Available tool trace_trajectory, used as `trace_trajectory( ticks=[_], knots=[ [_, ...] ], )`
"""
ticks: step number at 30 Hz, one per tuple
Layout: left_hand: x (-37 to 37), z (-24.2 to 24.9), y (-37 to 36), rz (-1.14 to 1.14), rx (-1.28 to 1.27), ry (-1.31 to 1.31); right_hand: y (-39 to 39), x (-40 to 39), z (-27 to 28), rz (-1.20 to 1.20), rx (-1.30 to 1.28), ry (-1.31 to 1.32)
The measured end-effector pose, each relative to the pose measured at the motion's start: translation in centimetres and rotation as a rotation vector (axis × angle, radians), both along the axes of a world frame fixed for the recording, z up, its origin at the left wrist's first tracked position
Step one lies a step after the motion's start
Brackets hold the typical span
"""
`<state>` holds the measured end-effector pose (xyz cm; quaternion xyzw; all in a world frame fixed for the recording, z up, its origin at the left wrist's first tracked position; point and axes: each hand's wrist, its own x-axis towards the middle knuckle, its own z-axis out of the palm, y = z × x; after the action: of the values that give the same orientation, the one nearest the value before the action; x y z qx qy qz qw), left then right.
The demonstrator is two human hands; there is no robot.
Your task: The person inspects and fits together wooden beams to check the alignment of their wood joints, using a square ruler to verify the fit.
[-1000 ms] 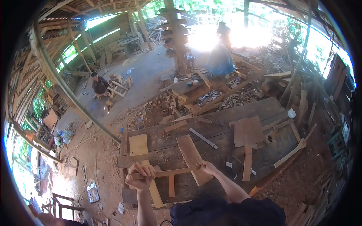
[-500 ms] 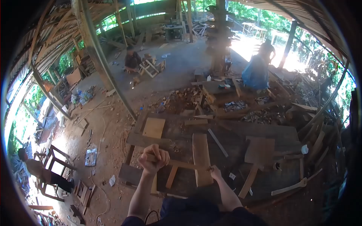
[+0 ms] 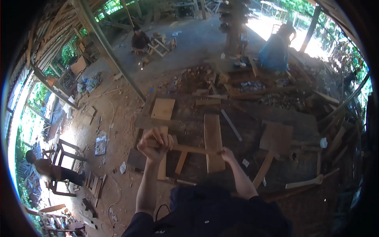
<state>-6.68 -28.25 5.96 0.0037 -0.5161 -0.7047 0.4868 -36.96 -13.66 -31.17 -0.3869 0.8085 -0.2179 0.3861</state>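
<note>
A narrow wooden strip [image 3: 193, 149] spans crosswise between my two hands, above the workbench. My left hand [image 3: 155, 144] is closed around its left end, fingers curled over the wood. At the other end, my right hand [image 3: 227, 155] pinches the strip between thumb and fingers. Below the strip's right part lies a thick light-brown plank [image 3: 214, 136]. A short wooden slat [image 3: 181, 162] lies below its left part. Behind my left hand, a pale board [image 3: 162, 168] is partly hidden.
The dark workbench [image 3: 244, 118] holds a square board [image 3: 162, 109], a metal ruler [image 3: 231, 125], a brown panel [image 3: 275, 137] and a white cup [image 3: 323, 142]. A person [image 3: 49, 170] is beside a chair frame at left. Others are farther off, near posts and wood scraps.
The camera view has tilted downward, so the bench and background sit higher in the picture. Both hands still hold the wooden strip, with little change in their grip.
</note>
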Motion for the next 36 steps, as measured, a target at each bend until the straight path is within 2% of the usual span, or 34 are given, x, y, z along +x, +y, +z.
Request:
trace_trajectory(
  ticks=[1, 2, 3, 4, 5, 6, 7, 9, 10, 12, 15, 16, 18, 19, 20, 22, 25, 26, 27, 28, 32, 34, 36],
  knots=[
    [0.0, -0.3, -0.1, 0.023, 0.002, 0.010, 0.2, 1.3, 7.9, 0.015, -0.023, -0.060],
    [0.3, -0.6, -0.4, 0.046, 0.015, -0.010, 0.1, 0.4, 2.6, 0.050, -0.207, -0.115],
    [0.8, -1.1, -0.6, 0.062, 0.038, -0.038, 0.5, 0.7, 4.7, 0.054, -0.267, -0.222],
    [0.9, -1.5, -0.8, 0.051, 0.012, -0.020, 0.4, 0.4, 2.5, -0.001, -0.232, -0.352],
    [0.7, -1.7, -0.9, 0.037, -0.019, 0.000, 1.1, 0.7, 6.0, 0.009, -0.110, -0.187],
    [0.7, -1.8, -0.5, 0.009, 0.036, -0.043, 1.6, 0.0, 2.6, 0.000, -0.114, -0.098],
    [0.5, -1.5, -0.3, -0.008, 0.004, -0.017, 1.6, -0.2, 0.1, -0.122, 0.004, -0.042],
    [0.1, -1.1, 0.4, -0.034, -0.014, 0.003, 1.4, -0.1, -1.7, -0.136, -0.070, 0.023],
    [-0.2, -0.8, 0.7, -0.003, -0.017, -0.021, 1.5, 0.2, -1.3, -0.150, -0.053, 0.009],
    [-0.3, -1.1, 0.7, 0.017, -0.012, -0.048, 1.6, 0.0, 1.4, -0.010, -0.235, -0.134],
    [0.1, -1.4, 0.1, -0.014, -0.020, 0.045, 2.2, -0.8, 1.1, 0.018, -0.170, -0.294],
    [0.4, -1.7, 0.3, -0.029, -0.010, 0.039, 2.8, -0.4, 0.6, 0.001, -0.163, -0.299],
    [-0.1, -1.0, 0.5, -0.012, -0.022, 0.001, 2.7, -0.1, -3.2, -0.235, -0.117, -0.066],
    [-0.1, -0.9, 0.5, -0.021, -0.025, 0.000, 2.1, 0.2, -3.7, -0.250, -0.098, -0.028],
    [-0.1, -0.9, 0.4, -0.017, -0.030, -0.007, 2.1, 0.6, -2.5, -0.260, -0.098, -0.031],
    [0.0, -0.9, 0.3, -0.011, -0.039, -0.002, 2.4, 0.7, 1.5, -0.121, -0.241, -0.152],
    [0.5, -1.8, 0.7, 0.054, 0.059, 0.000, 3.3, 0.8, 0.0, -0.148, -0.291, -0.151],
    [0.2, -2.1, 0.7, 0.071, 0.070, 0.041, 3.5, 1.1, 0.4, -0.229, -0.176, -0.090],
    [-0.3, -1.8, 0.8, 0.058, 0.023, 0.021, 3.1, 1.1, -2.4, -0.260, -0.200, -0.067],
    [-0.8, -1.4, 0.8, 0.058, -0.029, 0.009, 2.3, 1.2, -2.3, -0.228, -0.179, 0.042],
    [-0.6, -0.8, 0.6, 0.028, -0.025, -0.016, 2.2, 3.0, 5.5, -0.075, -0.440, -0.130],
    [-0.8, -0.2, 0.7, 0.032, -0.055, -0.005, 2.4, 2.4, 5.4, -0.037, -0.524, -0.118],
    [-0.9, 0.2, 1.2, 0.015, -0.043, -0.016, 3.0, 1.3, 3.3, -0.085, -0.249, 0.041]
  ],
)
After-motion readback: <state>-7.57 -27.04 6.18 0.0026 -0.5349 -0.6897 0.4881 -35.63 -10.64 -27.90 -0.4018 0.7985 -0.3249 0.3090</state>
